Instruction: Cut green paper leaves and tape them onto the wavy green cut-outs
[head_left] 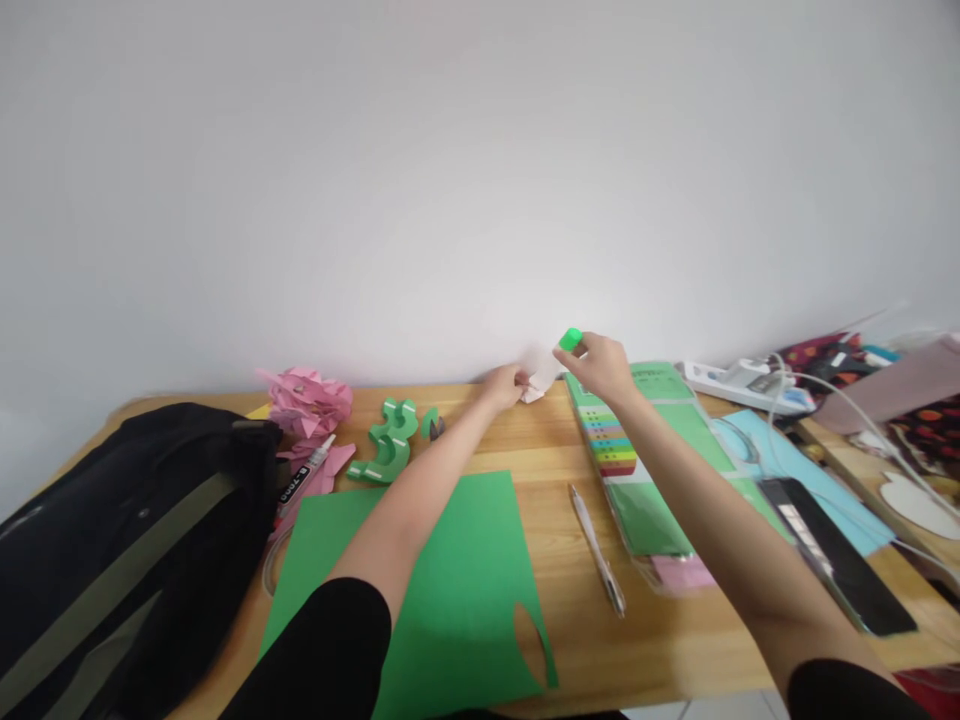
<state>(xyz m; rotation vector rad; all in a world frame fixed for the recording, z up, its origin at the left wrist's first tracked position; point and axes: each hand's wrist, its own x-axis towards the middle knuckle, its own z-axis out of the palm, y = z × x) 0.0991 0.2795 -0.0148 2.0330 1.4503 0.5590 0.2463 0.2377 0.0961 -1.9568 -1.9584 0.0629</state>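
Note:
At the back edge of the table, my left hand (504, 387) pinches a crumpled piece of thin white paper (534, 392). The paper's upper part is blurred and reaches towards my right hand (602, 365). Closed fingers of that right hand grip a small bright green piece (571, 339), whose kind I cannot make out. Green curved paper shapes (390, 440) lie to the left of my left forearm, with a small green leaf shape and a dark object, partly hidden, beside them. Under the left arm is a green paper sheet (472, 560) with a leaf-shaped hole cut near its corner.
A white pen (598, 550) lies mid-table. To the right are a packet of green paper (649, 520), a black phone (840, 560), blue paper (772, 440) and a power strip (750, 385) with cables. At left are a black bag (142, 540), pink folded paper (307, 400) and a glue tube (304, 475).

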